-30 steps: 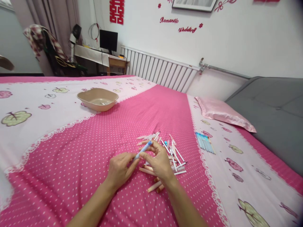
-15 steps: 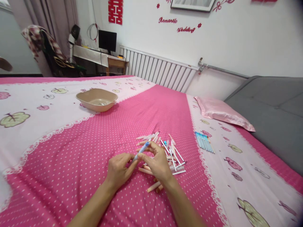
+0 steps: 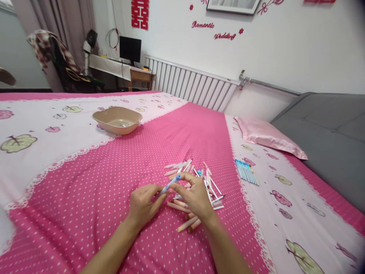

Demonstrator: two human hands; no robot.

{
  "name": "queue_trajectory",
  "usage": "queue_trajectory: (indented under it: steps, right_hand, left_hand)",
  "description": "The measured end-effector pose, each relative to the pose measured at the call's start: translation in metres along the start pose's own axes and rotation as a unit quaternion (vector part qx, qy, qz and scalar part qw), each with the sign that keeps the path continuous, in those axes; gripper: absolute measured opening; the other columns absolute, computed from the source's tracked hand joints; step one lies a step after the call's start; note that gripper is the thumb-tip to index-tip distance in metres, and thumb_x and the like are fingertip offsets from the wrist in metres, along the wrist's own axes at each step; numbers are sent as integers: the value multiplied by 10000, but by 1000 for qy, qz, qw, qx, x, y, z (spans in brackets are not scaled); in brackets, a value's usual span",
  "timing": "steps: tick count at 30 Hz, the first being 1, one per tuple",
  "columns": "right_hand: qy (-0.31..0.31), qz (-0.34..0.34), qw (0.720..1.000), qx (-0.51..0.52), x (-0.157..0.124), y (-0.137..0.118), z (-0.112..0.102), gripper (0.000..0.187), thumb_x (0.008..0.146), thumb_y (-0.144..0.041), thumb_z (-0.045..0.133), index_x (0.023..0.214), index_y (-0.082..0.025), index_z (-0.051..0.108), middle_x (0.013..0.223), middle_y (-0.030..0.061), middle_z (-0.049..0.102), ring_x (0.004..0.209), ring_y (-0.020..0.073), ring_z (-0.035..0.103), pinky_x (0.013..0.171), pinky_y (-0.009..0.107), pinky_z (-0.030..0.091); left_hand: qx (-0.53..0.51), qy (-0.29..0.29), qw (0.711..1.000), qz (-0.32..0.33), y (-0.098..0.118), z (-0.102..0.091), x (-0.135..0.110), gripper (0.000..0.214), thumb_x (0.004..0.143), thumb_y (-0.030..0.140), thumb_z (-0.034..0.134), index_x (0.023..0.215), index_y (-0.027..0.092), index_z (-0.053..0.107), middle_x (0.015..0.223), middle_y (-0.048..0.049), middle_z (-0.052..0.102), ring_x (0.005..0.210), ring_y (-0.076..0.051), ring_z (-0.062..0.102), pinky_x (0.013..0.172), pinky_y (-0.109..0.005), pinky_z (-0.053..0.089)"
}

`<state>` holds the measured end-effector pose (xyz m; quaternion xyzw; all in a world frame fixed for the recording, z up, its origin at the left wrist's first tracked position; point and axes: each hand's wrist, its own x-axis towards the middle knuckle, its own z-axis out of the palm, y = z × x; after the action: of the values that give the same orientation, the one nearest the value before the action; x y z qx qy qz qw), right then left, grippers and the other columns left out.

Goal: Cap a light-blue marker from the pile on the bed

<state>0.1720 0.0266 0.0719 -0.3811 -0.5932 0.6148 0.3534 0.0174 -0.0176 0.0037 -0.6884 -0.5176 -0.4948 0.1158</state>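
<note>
Between my two hands a light-blue marker pen [image 3: 169, 185] slants up to the right, its darker blue end uppermost. My left hand [image 3: 145, 203] is closed round its lower part. My right hand [image 3: 196, 196] pinches near the upper end with thumb and forefinger. Under and beyond my right hand lies a loose pile of pen parts [image 3: 210, 182]: pinkish barrels, thin white sticks and a small blue cap. Several peach-coloured barrels [image 3: 178, 206] stick out below that hand. It hides part of the pile.
A row of light-blue pens [image 3: 246, 173] lies side by side on the right of the bedspread [image 3: 119, 163]. At the left stands a beige basin [image 3: 116, 127] with small clear pieces inside. A pink pillow [image 3: 269, 137] rests by the grey headboard [image 3: 325, 137]; white railings [image 3: 191, 82] border the far side.
My right hand has shifted slightly to the right and its fingers have moved to the pen's upper end. The pen has tipped a little lower. My left hand stays put.
</note>
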Motion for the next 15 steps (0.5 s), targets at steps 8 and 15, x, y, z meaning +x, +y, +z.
queue_trajectory:
  steps: [8, 15]
  right_hand:
    - [-22, 5, 1000, 18, 0, 2, 1, 356, 637, -412, 746, 906, -237, 591, 1003, 13, 564, 718, 154, 598, 545, 307, 576]
    - [-76, 8, 997, -30, -1, 4, -2, 336, 723, -405, 672, 1030, -269, 655, 1147, 31, 563, 910, 210, 616, 629, 311, 574]
  left_hand:
    - [3, 2, 1000, 3, 0, -1, 1, 112, 803, 264, 620, 738, 179, 585, 560, 51, 588, 485, -74, 508, 506, -195, 360]
    - [0, 5, 1000, 4, -1, -1, 2, 87, 808, 247, 608, 755, 178, 600, 583, 39, 620, 501, -81, 541, 513, -193, 385]
